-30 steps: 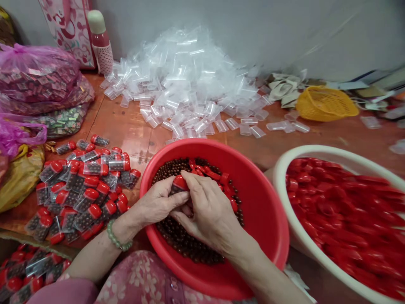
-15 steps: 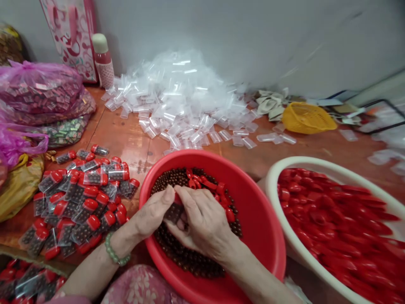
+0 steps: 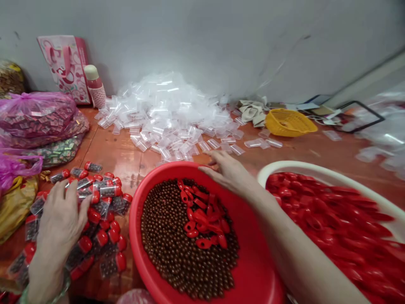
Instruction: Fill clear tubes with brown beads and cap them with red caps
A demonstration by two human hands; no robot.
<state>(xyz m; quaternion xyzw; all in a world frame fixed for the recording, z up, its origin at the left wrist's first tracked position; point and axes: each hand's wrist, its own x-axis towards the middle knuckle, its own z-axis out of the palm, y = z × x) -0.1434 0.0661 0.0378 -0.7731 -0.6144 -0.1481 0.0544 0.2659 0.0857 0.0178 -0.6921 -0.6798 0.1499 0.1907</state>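
Observation:
My left hand (image 3: 60,217) lies over the heap of filled clear containers with red caps (image 3: 106,191), its thumb and fingers apart. The containers show dark beads inside; any that sit under the palm are hidden. My right hand (image 3: 226,171) reaches over the far rim of the red basin (image 3: 253,249), fingers stretched towards the loose clear plastic sleeves (image 3: 190,145), with nothing visible in it. Inside the basin are many small brown beads (image 3: 177,245) and several red plastic caps (image 3: 202,219) on top of them.
A white tub (image 3: 303,165) of red plastic pieces (image 3: 322,219) stands at right. Behind are a yellow basket (image 3: 291,122), a flask (image 3: 95,86) and a patterned bag (image 3: 65,67). Purple plastic bags (image 3: 38,114) of small pieces sit at far left.
My hands have parted from above the basin, where they held a bead-filled container. The left went left onto the heap, the right forward towards the sleeves. The camera view has tilted up.

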